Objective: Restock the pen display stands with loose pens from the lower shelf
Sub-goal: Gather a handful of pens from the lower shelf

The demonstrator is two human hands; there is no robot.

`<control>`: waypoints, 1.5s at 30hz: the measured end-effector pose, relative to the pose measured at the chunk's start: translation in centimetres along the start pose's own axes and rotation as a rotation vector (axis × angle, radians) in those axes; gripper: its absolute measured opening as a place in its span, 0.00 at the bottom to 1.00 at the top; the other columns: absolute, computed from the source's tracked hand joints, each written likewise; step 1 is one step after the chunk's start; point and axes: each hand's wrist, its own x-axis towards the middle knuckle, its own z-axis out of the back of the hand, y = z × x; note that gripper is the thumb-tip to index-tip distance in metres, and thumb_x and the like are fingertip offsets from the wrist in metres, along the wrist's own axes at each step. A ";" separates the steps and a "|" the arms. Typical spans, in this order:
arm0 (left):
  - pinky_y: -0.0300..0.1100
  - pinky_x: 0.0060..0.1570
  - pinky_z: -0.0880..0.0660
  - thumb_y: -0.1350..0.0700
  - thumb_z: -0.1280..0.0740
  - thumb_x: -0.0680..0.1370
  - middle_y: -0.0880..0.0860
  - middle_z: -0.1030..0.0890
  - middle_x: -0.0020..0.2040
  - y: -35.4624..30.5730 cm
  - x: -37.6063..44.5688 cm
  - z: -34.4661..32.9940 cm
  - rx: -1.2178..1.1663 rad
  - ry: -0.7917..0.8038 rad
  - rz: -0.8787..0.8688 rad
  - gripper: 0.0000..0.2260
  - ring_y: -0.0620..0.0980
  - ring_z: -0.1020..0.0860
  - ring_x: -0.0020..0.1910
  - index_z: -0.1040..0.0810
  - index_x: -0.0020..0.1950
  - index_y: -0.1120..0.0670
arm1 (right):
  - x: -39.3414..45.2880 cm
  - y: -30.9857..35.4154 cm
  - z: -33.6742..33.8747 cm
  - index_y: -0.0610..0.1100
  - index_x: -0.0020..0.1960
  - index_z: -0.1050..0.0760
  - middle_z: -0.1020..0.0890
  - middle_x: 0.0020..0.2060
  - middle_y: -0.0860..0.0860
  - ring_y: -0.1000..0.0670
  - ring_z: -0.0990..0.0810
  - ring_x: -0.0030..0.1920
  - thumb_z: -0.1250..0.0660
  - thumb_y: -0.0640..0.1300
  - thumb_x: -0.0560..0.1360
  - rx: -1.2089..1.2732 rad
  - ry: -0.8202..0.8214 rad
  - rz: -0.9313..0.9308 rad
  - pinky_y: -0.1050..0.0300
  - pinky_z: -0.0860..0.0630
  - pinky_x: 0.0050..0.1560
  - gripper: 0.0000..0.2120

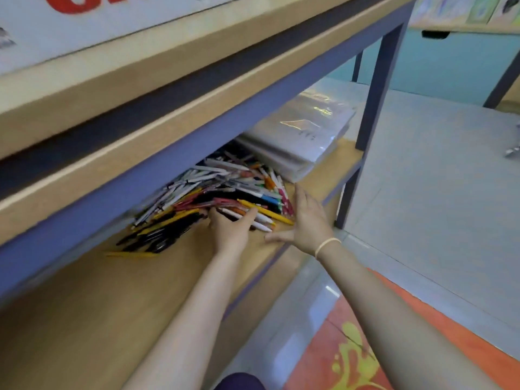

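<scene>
Pens (225,190) — one loose heap, too many and too blurred to count; white, black, yellow, red, blue and orange barrels lying crosswise on the lower shelf (84,305), towards its back, under the purple rail of the shelf above.

Lower shelf — one pale wood board with a purple edge, carried by purple metal posts (377,88); two posts show at the right end.

Plastic-wrapped white packs (304,136) — one stack, just beside the heap on its right; the number of packs cannot be told.

Hands — two, both bare-armed, reaching onto the shelf. Left hand (229,225): fingers curled into the near edge of the heap, thumb lying over a few white pens; it seems to hold them, though blur hides the fingertips. Right hand (306,220): fingers straight and together, thumb spread, palm flat against the right side of the heap, gripping nothing. One pale band (326,244) circles the right wrist.

Room — grey tiled floor (422,192); one orange mat with a yellow pattern (365,347) at the lower right; a teal wall behind; one white sign with red lettering (84,18) on the upper level.
</scene>
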 end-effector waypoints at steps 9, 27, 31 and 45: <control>0.50 0.73 0.34 0.50 0.21 0.72 0.54 0.37 0.79 -0.2 2.4 -2.1 -0.233 -0.126 0.032 0.44 0.55 0.34 0.75 0.43 0.81 0.54 | 2.0 -1.2 0.5 0.45 0.80 0.54 0.39 0.75 0.47 0.43 0.43 0.75 0.30 0.79 0.51 -0.038 -0.004 0.064 0.43 0.46 0.77 0.70; 0.42 0.61 0.32 0.50 0.20 0.70 0.52 0.36 0.79 -1.2 3.8 -5.8 -0.269 -0.099 0.001 0.50 0.54 0.32 0.74 0.48 0.82 0.52 | 2.9 -2.2 -1.5 0.44 0.81 0.51 0.44 0.79 0.49 0.50 0.51 0.79 0.42 0.84 0.51 0.004 -0.118 0.130 0.51 0.62 0.76 0.69; 0.45 0.68 0.33 0.52 0.19 0.69 0.52 0.34 0.78 -1.1 3.6 -6.2 -0.387 -0.037 0.023 0.49 0.53 0.32 0.74 0.45 0.81 0.52 | 2.8 -2.4 -1.7 0.44 0.80 0.50 0.43 0.78 0.48 0.50 0.50 0.79 0.42 0.84 0.52 0.016 -0.139 0.143 0.52 0.62 0.76 0.68; 0.53 0.50 0.17 0.57 0.19 0.68 0.55 0.16 0.57 -0.6 4.5 -6.3 -0.593 0.176 0.060 0.27 0.56 0.17 0.56 0.25 0.65 0.55 | 3.0 -2.9 -1.8 0.61 0.79 0.49 0.44 0.78 0.50 0.49 0.49 0.79 0.47 0.85 0.58 0.004 -0.149 0.211 0.41 0.56 0.77 0.55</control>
